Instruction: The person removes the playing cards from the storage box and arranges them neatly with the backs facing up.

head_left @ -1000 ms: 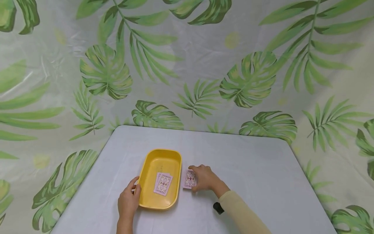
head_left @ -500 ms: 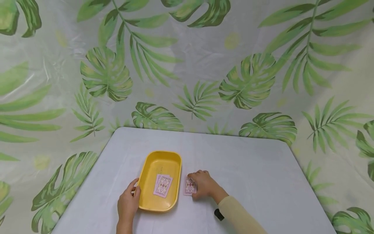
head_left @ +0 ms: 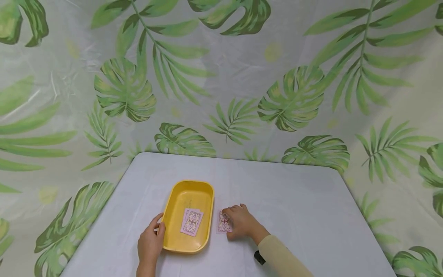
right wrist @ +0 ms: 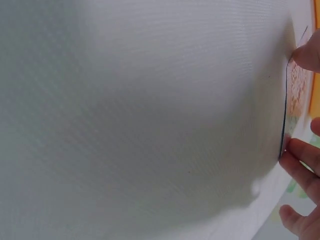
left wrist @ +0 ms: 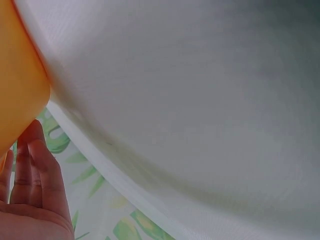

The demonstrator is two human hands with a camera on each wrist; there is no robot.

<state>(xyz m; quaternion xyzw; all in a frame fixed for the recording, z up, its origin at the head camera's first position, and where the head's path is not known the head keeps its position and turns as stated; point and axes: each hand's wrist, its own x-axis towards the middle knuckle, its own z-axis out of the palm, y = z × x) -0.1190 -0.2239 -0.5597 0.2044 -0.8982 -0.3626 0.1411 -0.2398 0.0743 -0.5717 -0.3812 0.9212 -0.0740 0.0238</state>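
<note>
A yellow tray (head_left: pixel 168 242) stands left of the table's middle, with two overlapping patterned playing cards (head_left: pixel 192 223) lying face down in it. My left hand (head_left: pixel 150 240) holds the tray's left rim; in the left wrist view its fingers (left wrist: pixel 50 175) reach the tray's underside (left wrist: pixel 22 85). Just right of the tray, my right hand (head_left: pixel 242 221) pinches a playing card (head_left: pixel 224 222) by its far and near ends. A pale strip shows along that card's left side. In the right wrist view the card (right wrist: pixel 296 95) appears nearly edge-on between thumb and fingers.
A small black object (head_left: pixel 259 257) lies on the white tablecloth (head_left: pixel 294 200) beside the right sleeve (head_left: pixel 282 256). Behind the table hangs a curtain (head_left: pixel 238 77) printed with green leaves.
My right hand and the card have come slightly nearer me and lower toward the table. My left hand stays at the tray's rim. The head view has tilted a little.
</note>
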